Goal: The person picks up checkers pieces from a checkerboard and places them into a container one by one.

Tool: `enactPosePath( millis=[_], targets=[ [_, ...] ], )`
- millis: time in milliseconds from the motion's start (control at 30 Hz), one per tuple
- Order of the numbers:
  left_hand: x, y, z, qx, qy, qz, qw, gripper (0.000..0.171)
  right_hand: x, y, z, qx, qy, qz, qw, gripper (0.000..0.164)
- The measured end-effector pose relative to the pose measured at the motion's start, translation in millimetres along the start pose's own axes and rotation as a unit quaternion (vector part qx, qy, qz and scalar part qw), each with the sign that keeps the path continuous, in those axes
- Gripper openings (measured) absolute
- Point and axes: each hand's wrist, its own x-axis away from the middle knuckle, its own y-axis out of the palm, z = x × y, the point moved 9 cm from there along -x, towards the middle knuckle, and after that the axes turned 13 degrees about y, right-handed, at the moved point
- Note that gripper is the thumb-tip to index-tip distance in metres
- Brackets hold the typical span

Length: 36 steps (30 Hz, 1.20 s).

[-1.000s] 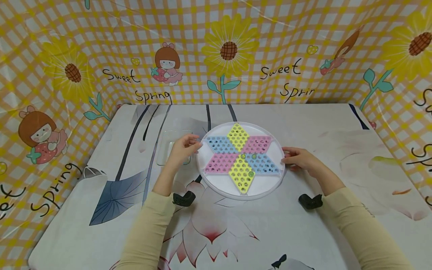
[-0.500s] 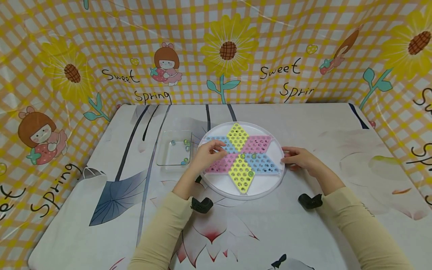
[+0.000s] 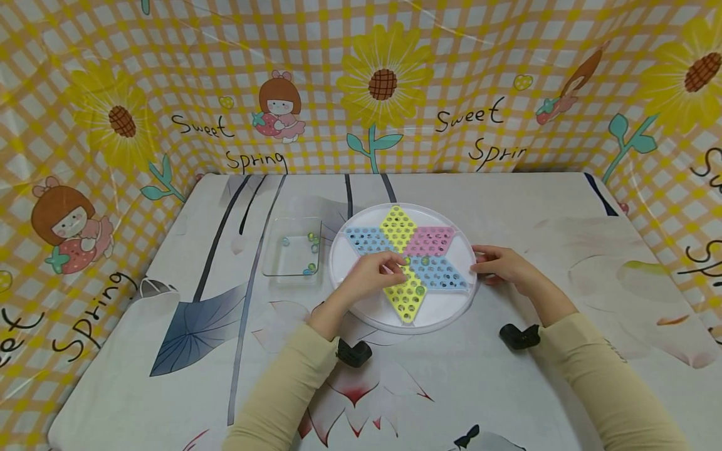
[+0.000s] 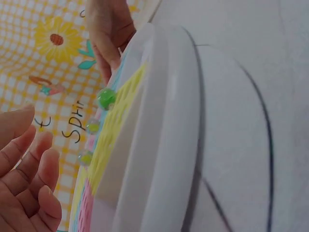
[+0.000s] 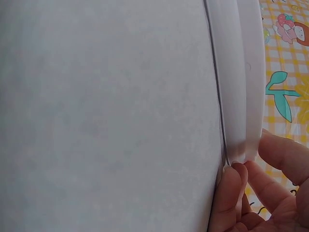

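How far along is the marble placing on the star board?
Done: three marbles sit on the round white star-patterned board. In hand: the left hand is over its centre while the right hand steadies the rim. Left: several marbles in the clear square tray.

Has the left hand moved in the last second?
Yes. The left hand went rightward from the clear square tray to the round white star-patterned board's centre.

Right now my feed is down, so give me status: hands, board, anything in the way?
Left hand over board centre, fingers curled. Right hand grips board rim. Three marbles seated. Clear tray left of board, apart.
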Motion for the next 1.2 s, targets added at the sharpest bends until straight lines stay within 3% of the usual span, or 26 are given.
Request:
enactPosePath(
  millis=[200,433,800,1200],
  targets=[
    [-3.5,18.9,-0.9,-0.022,-0.01,-0.05,0.9985,0.027,-0.5,-0.2,0.7,0.0,0.0,0.002,1.0,0.066],
    [-5.2,33.2,-2.8,-0.049,-0.024,-0.084,0.995,0.025,-0.4,0.2,1.2,0.002,0.003,0.002,1.0,0.066],
    [-9.6,39.2,-11.7,-0.12,-0.082,-0.093,0.9849,0.025,-0.8,0.9,0.8,0.006,0.009,0.003,1.0,0.067],
    [-10.3,40.2,-9.9,-0.156,-0.086,-0.087,0.9801,0.02,-0.4,0.0,-0.9,0.006,0.008,0.005,1.0,0.066]
  ],
)
